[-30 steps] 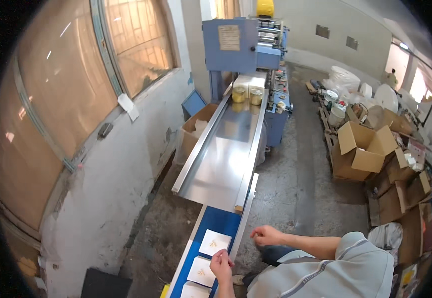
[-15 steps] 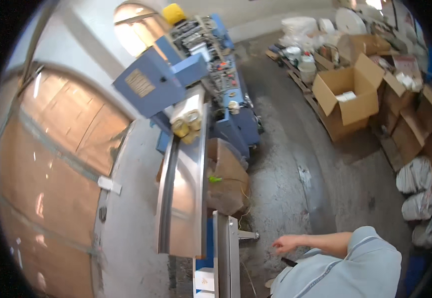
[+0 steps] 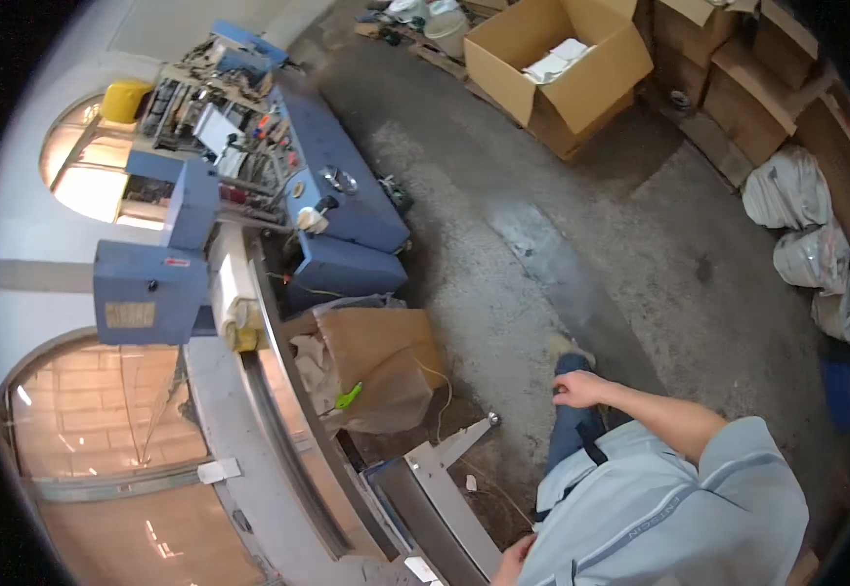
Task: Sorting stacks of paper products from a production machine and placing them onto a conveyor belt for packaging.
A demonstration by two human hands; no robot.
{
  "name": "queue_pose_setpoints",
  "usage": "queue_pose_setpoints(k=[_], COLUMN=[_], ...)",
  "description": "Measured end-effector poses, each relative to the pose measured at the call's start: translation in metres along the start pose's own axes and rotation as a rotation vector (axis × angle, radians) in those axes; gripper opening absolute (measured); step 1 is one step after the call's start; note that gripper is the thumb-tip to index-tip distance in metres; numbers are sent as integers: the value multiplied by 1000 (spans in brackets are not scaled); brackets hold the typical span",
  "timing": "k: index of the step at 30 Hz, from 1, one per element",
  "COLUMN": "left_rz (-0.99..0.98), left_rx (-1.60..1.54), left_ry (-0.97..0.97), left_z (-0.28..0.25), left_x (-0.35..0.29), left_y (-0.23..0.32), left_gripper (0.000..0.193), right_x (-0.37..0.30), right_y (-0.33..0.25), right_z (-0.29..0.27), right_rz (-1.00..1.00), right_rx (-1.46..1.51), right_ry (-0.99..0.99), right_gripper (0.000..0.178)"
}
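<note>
My right hand (image 3: 579,389) hangs over my blue trouser leg (image 3: 564,435), its fingers curled in and nothing seen in them. At the lower edge my left hand (image 3: 513,564) shows only in part beside my light shirt (image 3: 669,508); its fingers are mostly hidden. Nearest to it is a grey metal conveyor end (image 3: 445,508) with a bracket leg. A long shiny metal chute (image 3: 298,444) runs from there up to a blue machine (image 3: 147,288) with rolls of film (image 3: 239,313) at its mouth.
An open cardboard box (image 3: 503,73) with white pieces inside stands across the floor. Bagged white bundles (image 3: 786,190) and more boxes (image 3: 747,103) line the right side. Beside the chute sits a bagged carton (image 3: 376,356) with a green clip-like thing (image 3: 348,396).
The view has turned and moved closer to the chute and bagged carton. My left hand and trouser leg have come into view; my right hand now hangs over the leg.
</note>
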State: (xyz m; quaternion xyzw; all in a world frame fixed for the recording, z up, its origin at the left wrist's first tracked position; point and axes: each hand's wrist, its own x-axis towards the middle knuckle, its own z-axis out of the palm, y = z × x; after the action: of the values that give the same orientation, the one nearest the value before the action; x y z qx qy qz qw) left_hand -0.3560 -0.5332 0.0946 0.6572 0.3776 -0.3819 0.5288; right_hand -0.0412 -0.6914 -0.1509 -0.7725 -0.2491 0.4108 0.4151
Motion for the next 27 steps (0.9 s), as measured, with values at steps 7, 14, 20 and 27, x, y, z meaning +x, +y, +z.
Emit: queue_pose_setpoints(k=[7,14,20,27], left_rz=[211,206,61,-260], left_rx=[308,519,419,33], left_ry=[-108,-170,-221,-135], left_z=[-45,-76,-80,-51], left_x=[118,156,195,220], left_y=[176,331,389,441], left_gripper=[36,42,46,46], right_x=[-1,-69,-22,130], right_y=[105,283,318,311], right_z=[-107,-234,-285,-256], right_rz=[222,798,772,898], right_rx=[91,468,841,439], right_ry=[235,785,953,401], right_gripper=[45,15,16,44])
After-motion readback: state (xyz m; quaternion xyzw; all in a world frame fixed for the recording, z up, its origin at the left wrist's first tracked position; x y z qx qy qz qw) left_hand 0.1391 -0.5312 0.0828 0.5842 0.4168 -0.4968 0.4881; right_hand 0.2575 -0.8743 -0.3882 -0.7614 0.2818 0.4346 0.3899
